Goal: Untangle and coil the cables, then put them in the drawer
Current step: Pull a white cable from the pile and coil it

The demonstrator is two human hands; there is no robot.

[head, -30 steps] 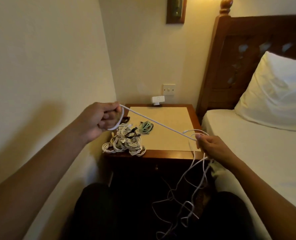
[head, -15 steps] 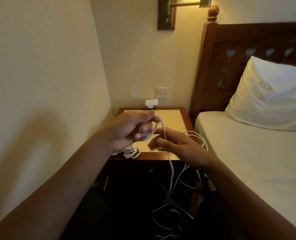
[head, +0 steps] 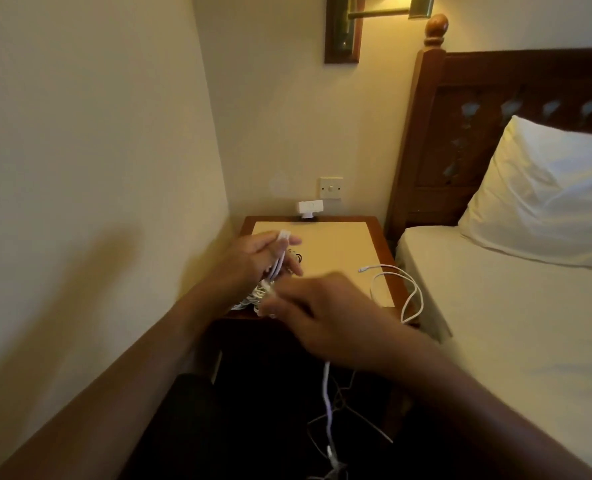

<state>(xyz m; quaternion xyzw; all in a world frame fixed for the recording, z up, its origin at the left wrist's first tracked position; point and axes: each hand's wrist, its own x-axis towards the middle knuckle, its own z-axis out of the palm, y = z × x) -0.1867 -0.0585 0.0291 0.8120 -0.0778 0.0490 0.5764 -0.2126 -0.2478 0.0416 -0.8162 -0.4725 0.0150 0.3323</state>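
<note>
My left hand (head: 259, 258) grips a white cable (head: 328, 407) above the left side of the wooden nightstand (head: 374, 244); its plug end sticks up past my fingers. My right hand (head: 322, 306), blurred, is just below and right of the left, pinching the same cable, which hangs down from it to a tangle over my dark lap. One loose end of white cable loops over the nightstand's right edge. A pile of coiled cables (head: 253, 296) lies on the nightstand's front left, mostly hidden behind my hands. The drawer is not visible.
A white adapter (head: 307, 209) sits at the nightstand's back edge under a wall switch (head: 331, 188). The wall runs close on the left. A bed (head: 516, 323) with a white pillow (head: 547, 195) and a wooden headboard stands on the right.
My hands went from stretched apart, with the cable taut between them, to close together over the nightstand. My right hand has moved under the left along the cable.
</note>
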